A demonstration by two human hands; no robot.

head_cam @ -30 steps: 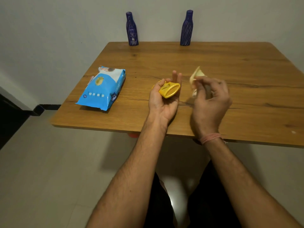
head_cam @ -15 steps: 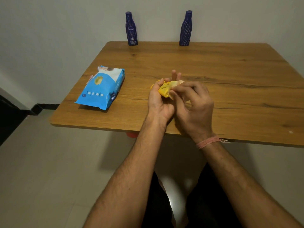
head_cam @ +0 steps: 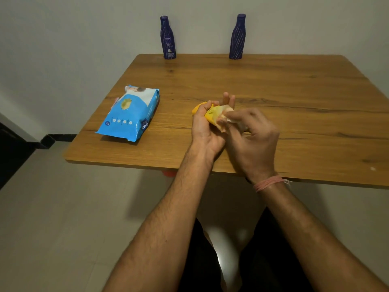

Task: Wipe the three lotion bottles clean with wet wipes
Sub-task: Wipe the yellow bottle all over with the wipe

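Yellow bottle [head_cam: 211, 116]: gripped in left hand [head_cam: 207, 131], over wooden table [head_cam: 273, 91]
Right hand [head_cam: 252, 140]: fingers pinch wet wipe [head_cam: 226, 114] against it
Blue bottles [head_cam: 168, 37] [head_cam: 237, 36]: upright at far edge
Wipes pack [head_cam: 131, 112]: lying left

Left hand [head_cam: 207, 131] curled, gripping, right hand [head_cam: 251, 140] pinching beside it, forearms extended

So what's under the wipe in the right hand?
The yellow bottle, gripped by the left hand. The right hand presses the wipe onto it. Most of the bottle is covered by wipe and fingers; its cap isn't visible.
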